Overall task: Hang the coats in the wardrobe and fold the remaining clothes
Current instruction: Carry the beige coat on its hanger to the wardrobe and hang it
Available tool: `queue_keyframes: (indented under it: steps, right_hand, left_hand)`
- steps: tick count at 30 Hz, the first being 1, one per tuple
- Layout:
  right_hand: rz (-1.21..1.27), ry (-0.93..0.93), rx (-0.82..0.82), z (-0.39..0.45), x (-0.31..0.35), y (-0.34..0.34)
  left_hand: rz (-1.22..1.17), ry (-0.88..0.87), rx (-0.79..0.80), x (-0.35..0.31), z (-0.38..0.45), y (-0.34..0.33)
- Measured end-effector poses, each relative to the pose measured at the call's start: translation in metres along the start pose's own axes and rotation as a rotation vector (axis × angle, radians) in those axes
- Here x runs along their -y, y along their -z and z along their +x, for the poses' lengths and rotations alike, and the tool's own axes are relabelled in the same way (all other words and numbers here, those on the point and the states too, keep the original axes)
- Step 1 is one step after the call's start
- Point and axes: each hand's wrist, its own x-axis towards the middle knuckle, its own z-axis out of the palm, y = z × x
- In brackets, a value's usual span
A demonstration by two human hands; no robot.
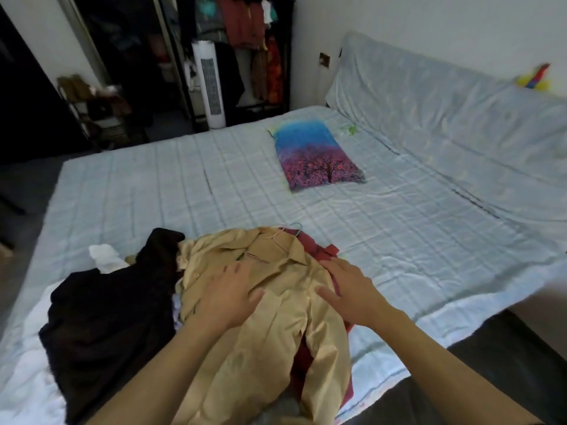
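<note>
Tan coat on clothes pile at near edge of bed, hanger in collar. Left hand and right hand spread flat on it. Light, soft, floppy; best lifted by hanger hook or shoulders.

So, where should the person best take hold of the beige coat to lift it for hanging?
Probably at the hanger inside the collar, coming from above at the far end of the beige coat. The hook sticks out past the collar toward the bed's middle, so the coat seems already on it. Both the left hand and right hand lie flat on its front.
</note>
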Motion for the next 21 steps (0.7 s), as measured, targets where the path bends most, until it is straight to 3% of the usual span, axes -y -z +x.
queue_keyframes:
  steps: [4,10,21]
  right_hand:
    - [-0.01,0.029,0.026,0.037,0.01,0.003]
    - [-0.045,0.016,-0.001,0.083,0.03,0.006]
    - [-0.036,-0.067,0.064,0.181,0.001,-0.031]
  left_hand:
    - [-0.04,0.023,-0.02,0.026,0.032,0.016]
    - [-0.068,-0.007,-0.177,0.055,0.087,0.026]
    - [-0.048,0.021,-0.018,0.102,0.17,-0.003]
